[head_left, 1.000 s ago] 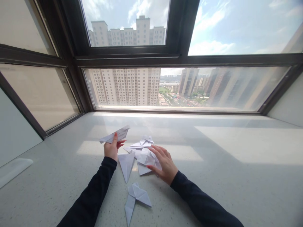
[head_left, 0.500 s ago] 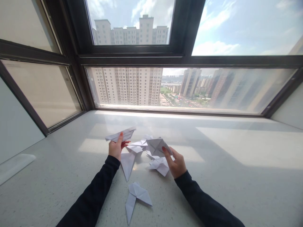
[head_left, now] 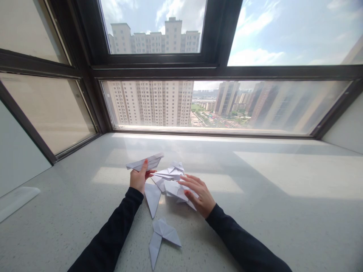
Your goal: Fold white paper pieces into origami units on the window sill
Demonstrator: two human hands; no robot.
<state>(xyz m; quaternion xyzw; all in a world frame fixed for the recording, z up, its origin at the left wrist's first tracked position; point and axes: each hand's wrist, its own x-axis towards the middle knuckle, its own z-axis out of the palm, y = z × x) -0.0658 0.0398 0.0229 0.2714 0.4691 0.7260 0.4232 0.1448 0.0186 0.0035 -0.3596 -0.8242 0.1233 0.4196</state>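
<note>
My left hand pinches a folded white paper piece with layered edges, thumb on its near face, held above the sill. My right hand is open, its fingers spread over a pile of folded white paper pieces. Under its fingertips lies one folded paper; whether they touch it I cannot tell. A pointed paper flap sticks out of the pile toward me. Nearer still, a two-legged folded paper shape lies apart on the sill. The hand hides the pile's right part.
The papers lie on a pale speckled windowsill streaked with sunlight. A dark window frame borders it at the back and left. At the far left is a white strip-like object. Tall buildings show through the glass.
My right hand has lowered the folded paper it was holding onto the pile and let go, its fingers now spread. My left hand stays almost still with its paper.
</note>
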